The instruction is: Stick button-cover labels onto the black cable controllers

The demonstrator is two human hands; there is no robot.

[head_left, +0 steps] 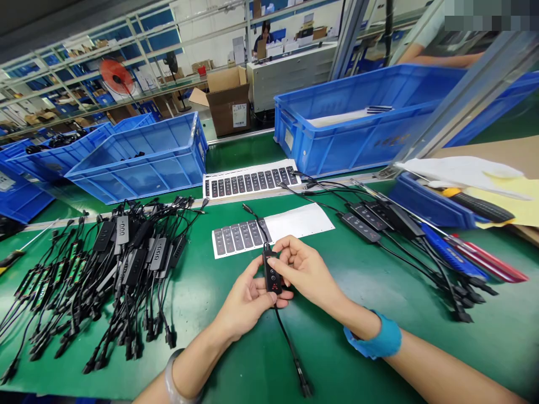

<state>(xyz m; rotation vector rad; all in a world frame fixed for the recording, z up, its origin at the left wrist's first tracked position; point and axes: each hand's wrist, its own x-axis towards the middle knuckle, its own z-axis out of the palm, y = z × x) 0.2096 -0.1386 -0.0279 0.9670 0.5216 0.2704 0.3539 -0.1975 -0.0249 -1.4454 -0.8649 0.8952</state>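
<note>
Pale bangle (172, 380) on the left wrist and blue wristband (374, 338) on the right wrist lie nearest the camera. Left hand (248, 300) is curled, fingers under and thumb against the side of a black control box (272, 275). Right hand (305, 269) is pressed in from above, thumb and forefinger pinching the box's upper end. The box is held between both hands, above the green worktop (379, 342) and just in front of a label sheet (238, 237) with dark labels. Its cable (286, 342) runs down to a plug on the worktop; a thinner lead rises to a small jack over the sheet.

Left of the hands lies a heap of cabled control boxes (126, 264); a looser group (370, 220) lies to the right. A second label sheet (250, 179) sits further back. Far right, a low blue tray (429, 205) holds papers and a black-handled tool. Blue bins (138, 160) stand along the back edge. Beyond, a co-worker (263, 39) sits near a cardboard box (229, 106). Another person's forearm (442, 59) shows top right.
</note>
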